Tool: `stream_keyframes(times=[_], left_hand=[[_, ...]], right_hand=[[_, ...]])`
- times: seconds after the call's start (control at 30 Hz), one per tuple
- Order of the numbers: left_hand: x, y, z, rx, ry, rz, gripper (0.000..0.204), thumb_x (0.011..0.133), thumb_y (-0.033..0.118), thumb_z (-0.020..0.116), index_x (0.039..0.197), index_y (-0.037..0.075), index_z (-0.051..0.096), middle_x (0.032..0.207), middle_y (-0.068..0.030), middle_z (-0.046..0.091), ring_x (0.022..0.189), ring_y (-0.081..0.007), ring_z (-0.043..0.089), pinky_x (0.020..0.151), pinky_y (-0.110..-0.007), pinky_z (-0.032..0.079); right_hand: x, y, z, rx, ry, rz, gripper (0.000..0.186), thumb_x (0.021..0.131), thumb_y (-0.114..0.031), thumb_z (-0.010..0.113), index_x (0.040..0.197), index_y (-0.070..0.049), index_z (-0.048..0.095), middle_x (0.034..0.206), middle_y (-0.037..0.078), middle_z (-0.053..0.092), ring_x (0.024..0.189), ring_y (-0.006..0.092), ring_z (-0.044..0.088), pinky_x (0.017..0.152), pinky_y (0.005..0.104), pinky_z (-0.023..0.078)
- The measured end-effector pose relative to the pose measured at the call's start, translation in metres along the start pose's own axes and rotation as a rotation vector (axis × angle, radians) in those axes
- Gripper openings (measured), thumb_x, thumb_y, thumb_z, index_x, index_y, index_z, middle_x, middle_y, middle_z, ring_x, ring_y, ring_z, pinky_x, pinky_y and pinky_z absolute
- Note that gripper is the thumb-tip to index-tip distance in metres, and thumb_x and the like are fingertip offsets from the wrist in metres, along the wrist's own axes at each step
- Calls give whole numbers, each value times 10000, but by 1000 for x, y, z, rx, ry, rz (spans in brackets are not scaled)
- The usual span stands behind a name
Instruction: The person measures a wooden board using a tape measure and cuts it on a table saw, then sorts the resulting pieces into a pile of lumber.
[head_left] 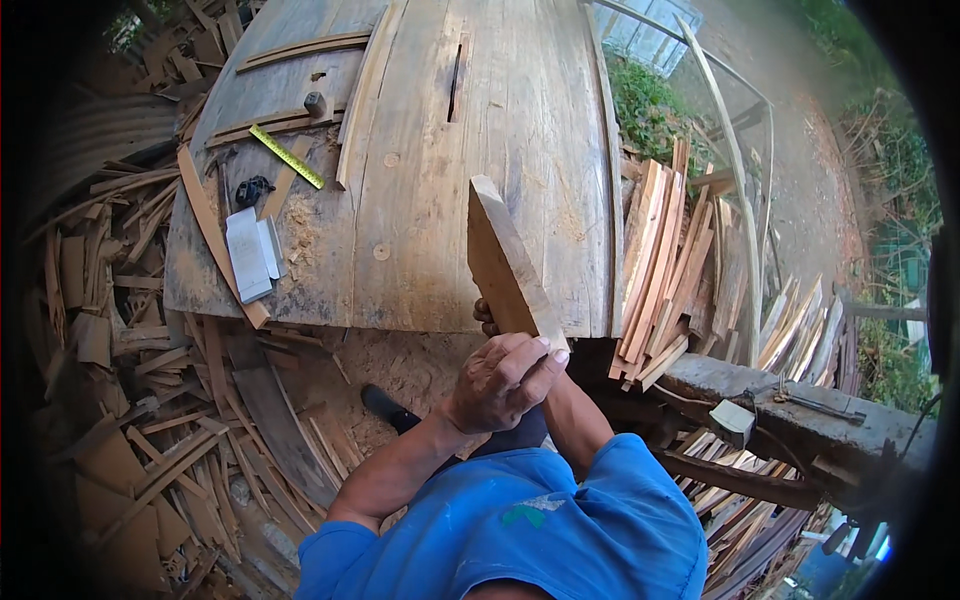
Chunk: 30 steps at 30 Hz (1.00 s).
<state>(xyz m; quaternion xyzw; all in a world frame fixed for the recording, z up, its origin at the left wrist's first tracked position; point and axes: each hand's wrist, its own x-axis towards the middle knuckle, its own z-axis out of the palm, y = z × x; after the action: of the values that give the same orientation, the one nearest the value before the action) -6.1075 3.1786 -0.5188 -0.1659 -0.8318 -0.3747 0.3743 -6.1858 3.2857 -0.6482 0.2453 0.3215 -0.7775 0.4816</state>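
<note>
A short, thick wooden board [510, 260] is held tilted upward over the workbench's [420, 160] front edge. My left hand [505, 375] has its fingers curled on the board's lower end. My right hand [487, 315] grips it from behind, mostly hidden, with fingertips showing along the left edge. On the bench's left lie a yellow measuring strip [285, 155], a small black tool [253, 192], a pale metal piece [245, 255], a dark block [316, 106] and several narrow strips [215, 230].
Scrap wood [140, 450] is heaped at the left and below the bench. Bundles of sticks [660, 260] lean at the right beside a bent pole frame [735, 120]. A concrete ledge [820, 410] runs at the lower right. A dirt path [810, 190] lies beyond.
</note>
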Motion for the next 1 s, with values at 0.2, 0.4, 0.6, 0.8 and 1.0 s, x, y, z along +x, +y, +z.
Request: stream_keyframes(times=[0.2,0.4,0.6,0.8,1.0], left_hand=[[-12,-20,-8,87,-94,-129,554,832,231,802,1298,57,558,1254,-188,508,1057,-372,595,905,-479,510],[-33,-86,-39,-218,-58,-841,609,923,378,720,1337,-16,508,1231,-162,596,1091,-251,581,940,-374,480],[-80,-58,-8,-602,118,-1038,459,975,260,684,1286,-43,536,1056,-63,657,897,-108,590,787,-271,495],[-114,-44,-7,-451,259,-1111,320,931,209,746,1098,-25,606,935,-34,654,824,-81,574,759,-252,487],[-107,-25,-14,-343,328,-1128,314,913,215,768,1063,-5,601,924,-43,653,821,-80,578,754,-236,483]], right_hand=[[-10,20,-1,-44,-73,46,254,989,-325,551,1017,-88,640,811,37,614,647,118,504,550,285,415],[-50,42,-16,-141,-134,78,292,996,-344,542,1031,-76,652,829,40,629,677,119,518,583,292,428],[-83,71,-25,-185,-177,115,330,1003,-364,533,1046,-64,664,847,44,644,708,121,532,616,299,440],[-94,79,-25,-236,-223,127,368,1010,-383,524,1060,-51,676,864,48,658,738,122,547,649,306,453],[-98,83,-22,-305,-270,159,407,1017,-403,515,1074,-39,688,882,51,673,768,123,561,682,314,465]])
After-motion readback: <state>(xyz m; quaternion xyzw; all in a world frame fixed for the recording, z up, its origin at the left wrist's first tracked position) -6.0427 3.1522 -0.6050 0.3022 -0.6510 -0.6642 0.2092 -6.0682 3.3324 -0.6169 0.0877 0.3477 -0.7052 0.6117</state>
